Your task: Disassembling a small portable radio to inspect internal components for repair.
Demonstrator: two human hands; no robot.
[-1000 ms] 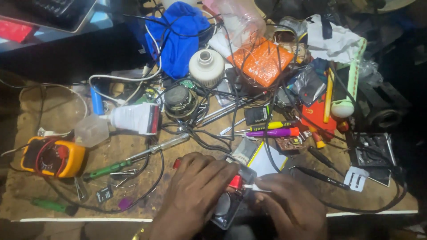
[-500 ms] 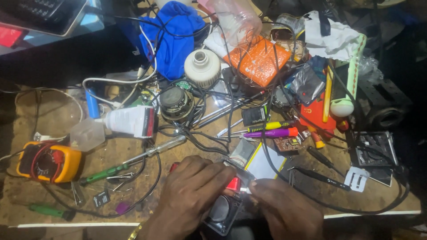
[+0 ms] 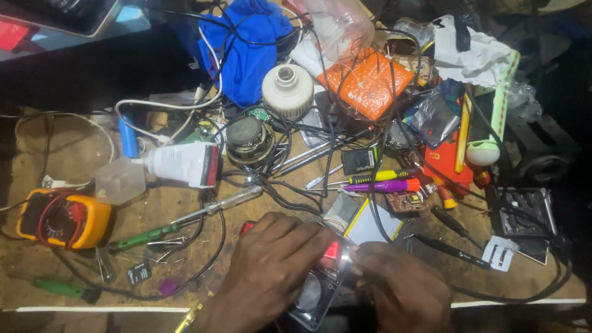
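Small dark gadget (image 3: 320, 290) with a red part sits at six o'clock on the cluttered bench (image 3: 74, 154), left hand (image 3: 271, 265) curled over it and right hand (image 3: 404, 290) pinching its edge; it looks light, rigid, fragile, best gripped by its sides.

I count two green-handled screwdrivers (image 3: 139, 237), one yellow multimeter (image 3: 65, 219), one blue cloth (image 3: 250, 46), one orange pad (image 3: 367, 83), one purple-handled screwdriver (image 3: 382, 185).
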